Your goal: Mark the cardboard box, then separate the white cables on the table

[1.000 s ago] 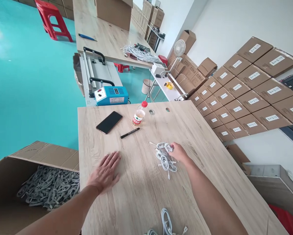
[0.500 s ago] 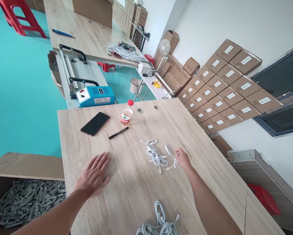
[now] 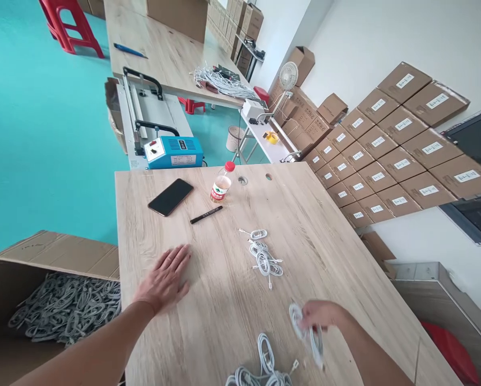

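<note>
My left hand (image 3: 165,280) lies flat on the wooden table (image 3: 208,311), fingers stretched out, holding nothing. In my right hand (image 3: 320,315) hang coiled white cables (image 3: 297,321), blurred by motion, just above the table on the right; how many I cannot tell. Farther up the table lies a small group of coiled white cables (image 3: 263,260) with their plugs sticking out. Another heap of coiled cables (image 3: 267,359) sits at the near edge, left of my right hand and partly cut off by the frame.
A phone (image 3: 170,197), a black marker (image 3: 207,215) and a red-capped bottle (image 3: 222,184) stand or lie toward the far edge. Beyond is a blue machine (image 3: 173,152). A carton (image 3: 83,253) full of cables is at the left. Labelled boxes (image 3: 401,126) are stacked along the wall.
My right hand has lifted the cables from beside the far group and carried them toward me. My left hand stays flat on the table. The view has shifted somewhat.
</note>
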Tool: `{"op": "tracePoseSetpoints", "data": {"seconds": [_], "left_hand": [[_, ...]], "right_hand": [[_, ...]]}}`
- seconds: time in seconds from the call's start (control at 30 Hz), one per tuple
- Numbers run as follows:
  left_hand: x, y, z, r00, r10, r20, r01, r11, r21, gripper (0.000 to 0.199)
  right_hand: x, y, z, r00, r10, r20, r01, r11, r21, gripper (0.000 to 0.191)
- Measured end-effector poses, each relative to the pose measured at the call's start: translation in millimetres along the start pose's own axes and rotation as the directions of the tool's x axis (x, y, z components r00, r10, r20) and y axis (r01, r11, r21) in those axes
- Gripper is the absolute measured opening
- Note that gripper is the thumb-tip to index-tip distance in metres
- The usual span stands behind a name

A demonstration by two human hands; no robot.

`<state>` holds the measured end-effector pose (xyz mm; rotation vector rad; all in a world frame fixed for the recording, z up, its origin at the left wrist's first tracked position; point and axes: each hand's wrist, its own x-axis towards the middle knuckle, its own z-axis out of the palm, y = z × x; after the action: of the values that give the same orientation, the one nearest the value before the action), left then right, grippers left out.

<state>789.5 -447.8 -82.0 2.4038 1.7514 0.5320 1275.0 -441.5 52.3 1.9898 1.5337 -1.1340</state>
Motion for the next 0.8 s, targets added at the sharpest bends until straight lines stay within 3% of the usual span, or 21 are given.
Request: {"op": "tracePoseSetpoints", "data": {"seconds": [0.07, 0.13, 0.17, 0.23, 0.3, 0.4, 0.57, 0.7, 0.8], "left_hand": [[1.4, 0.5, -1.4, 1.0, 0.004, 0.01, -0.004, 1.0, 0.001, 0.078], [2.8, 0.4, -2.1, 1.0, 0.006, 0.015, -0.006, 1.0, 0.003, 0.079], [3.4, 0.1, -2.2, 1.0, 0.005, 0.01, -0.005, 1.0, 0.003, 0.078], [4.0, -0.9, -2.0, 1.0, 0.004, -0.002, -0.004, 1.0, -0.001, 0.077], [3.5, -1.5, -1.8, 1.0, 0.002, -0.003, -0.002, 1.0, -0.003, 0.076], [1.0, -0.8, -1.5, 1.0, -0.001, 0.018, 0.001, 1.0, 0.004, 0.077], [-1.4, 0.4, -0.4, 0.999, -0.002, 0.043, 0.002, 1.0, 0.015, 0.079], [-0.8, -1.6, 1.6, 1.0, 0.001, 0.027, -0.001, 1.0, -0.003, 0.079], [0.4, -2.7, 2.8, 1.0, 0.003, 0.013, -0.003, 1.0, -0.012, 0.077]], "right_hand": [[-16.5, -6.5, 14.9, 1.0, -0.005, 0.013, 0.006, 0.998, -0.07, 0.03], [-13.4, -31.3, 20.3, 0.991, -0.074, -0.112, 0.063, 0.993, -0.098, 0.018], [-5.2, -48.9, 19.5, 0.969, -0.13, -0.208, 0.112, 0.989, -0.093, 0.018], [18.7, -88.3, 14.3, 0.891, -0.237, -0.387, 0.214, 0.971, -0.104, 0.04], [43.8, -123.7, 8.9, 0.817, -0.299, -0.493, 0.271, 0.954, -0.131, 0.053], [68.5, -150.5, 6.7, 0.767, -0.326, -0.552, 0.309, 0.943, -0.127, 0.039], [76.6, -129.7, -3.6, 0.711, -0.254, -0.656, 0.368, 0.929, 0.039, 0.017], [62.3, -98.4, -21.6, 0.701, -0.116, -0.704, 0.412, 0.872, 0.266, 0.034], [35.5, -77.6, -30.0, 0.705, -0.045, -0.708, 0.43, 0.82, 0.376, 0.045]]}}
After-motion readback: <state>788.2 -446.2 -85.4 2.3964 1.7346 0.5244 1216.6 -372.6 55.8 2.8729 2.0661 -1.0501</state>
